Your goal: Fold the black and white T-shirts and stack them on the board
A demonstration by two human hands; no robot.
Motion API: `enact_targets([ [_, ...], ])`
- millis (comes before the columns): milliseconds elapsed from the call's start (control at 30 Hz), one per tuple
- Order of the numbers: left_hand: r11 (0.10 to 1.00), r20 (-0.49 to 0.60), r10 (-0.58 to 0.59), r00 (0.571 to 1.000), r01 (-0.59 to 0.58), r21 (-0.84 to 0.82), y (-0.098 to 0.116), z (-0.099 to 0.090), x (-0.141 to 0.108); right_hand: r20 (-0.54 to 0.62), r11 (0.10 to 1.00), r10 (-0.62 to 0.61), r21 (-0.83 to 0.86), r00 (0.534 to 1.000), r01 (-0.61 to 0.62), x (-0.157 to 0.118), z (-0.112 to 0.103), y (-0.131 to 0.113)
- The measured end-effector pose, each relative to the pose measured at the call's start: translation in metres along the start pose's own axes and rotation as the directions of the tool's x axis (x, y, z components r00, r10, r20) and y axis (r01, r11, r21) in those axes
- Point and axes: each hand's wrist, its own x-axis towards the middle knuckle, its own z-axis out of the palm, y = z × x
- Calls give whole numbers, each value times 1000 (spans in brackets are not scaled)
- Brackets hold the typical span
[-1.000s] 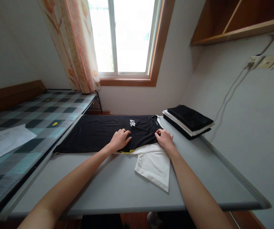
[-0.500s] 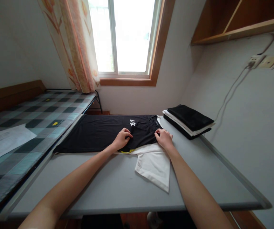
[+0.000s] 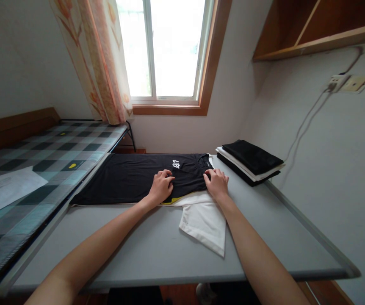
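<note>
A black T-shirt (image 3: 131, 178) with white lettering lies spread on the grey table, folded along its near edge. From under that edge a white sleeve (image 3: 204, 224) sticks out towards me, beside a thin yellow strip (image 3: 176, 199). My left hand (image 3: 161, 186) rests on the shirt just below the lettering, its thumb and fingers apart. Near the collar, my right hand (image 3: 217, 183) lies on the shoulder part with fingers bent and a gap at the thumb. Both sets of fingertips touch the cloth.
A stack of folded black and white clothes (image 3: 250, 163) stands at the table's back right. On the left, a bed with a checked mattress (image 3: 84, 146) adjoins the table (image 3: 131, 250), with a paper sheet (image 3: 11, 188) on it. A cable (image 3: 308, 116) runs down the right wall.
The raised fold of black cloth by my left hand has been let go and lies flatter. My left fingers have spread. My right hand has shifted slightly left and loosened.
</note>
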Motion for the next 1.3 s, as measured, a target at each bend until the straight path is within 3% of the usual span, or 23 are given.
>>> enact_targets([
  [133,972,129,234,964,-229,-54,7,-3,-4,-27,969,-227,96,974,228,-7,0,-20],
  [267,958,303,285,910,-283,-50,5,-2,-7,137,922,-383,108,913,371,-18,11,-36],
  [367,959,369,271,889,-284,-20,2,-2,-7,292,926,-370,42,882,374,-22,16,-37],
  [500,952,392,280,876,-307,5,1,-3,-9,400,947,-283,-25,872,319,-17,16,-25],
  [633,956,393,267,880,-294,8,4,-3,-11,423,966,-207,-52,882,252,-11,14,-13],
  [767,964,398,260,880,-257,-61,3,-9,-4,355,969,-216,-38,909,245,-9,15,-8],
  [867,982,330,188,925,-177,-62,-16,-20,8,269,978,-192,-33,944,208,-7,15,-5],
  [1000,986,172,-43,984,15,164,-65,-34,17,209,987,-146,-43,967,158,-2,17,1],
  [1133,937,159,-216,963,158,312,-102,-35,11,249,982,-133,-100,959,162,1,22,2],
  [1300,936,249,-244,937,160,313,-107,-30,7,279,976,-124,-141,952,168,2,25,2],
])
